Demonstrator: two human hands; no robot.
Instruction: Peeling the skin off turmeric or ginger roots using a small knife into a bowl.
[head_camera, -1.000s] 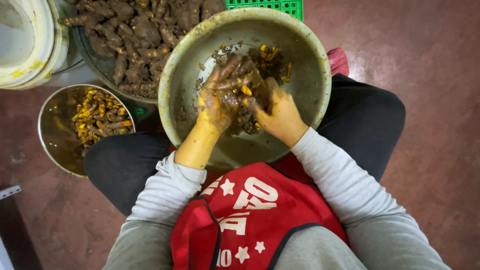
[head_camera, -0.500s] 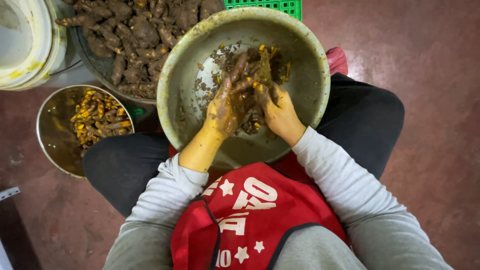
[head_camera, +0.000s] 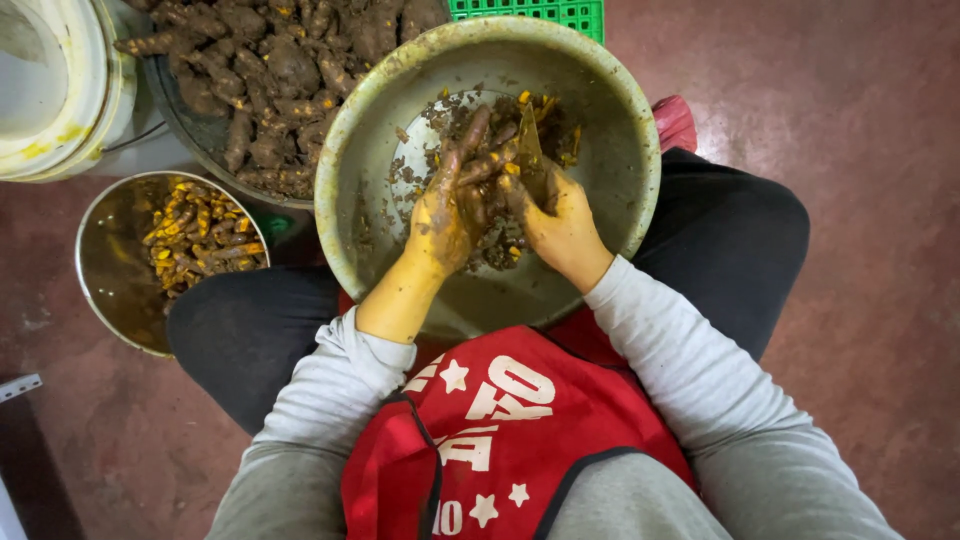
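A big metal basin (head_camera: 380, 110) rests on my lap, smeared with mud and holding brown peelings and orange bits. Over it, my left hand (head_camera: 440, 215), stained yellow, grips a muddy brown root (head_camera: 478, 150) with finger-like branches. My right hand (head_camera: 560, 220) holds a small knife blade (head_camera: 528, 150) against that root. Both hands touch the root above the basin's middle.
A dark tub of muddy unpeeled roots (head_camera: 270, 70) stands behind the basin at the left. A smaller steel bowl (head_camera: 115, 280) with peeled orange roots sits on the floor at my left knee. A white bucket (head_camera: 50, 90) is far left, a green crate (head_camera: 540, 12) at the top.
My hands have shifted slightly up and right over the basin, turning the root. The knife blade now shows against the root's upper end.
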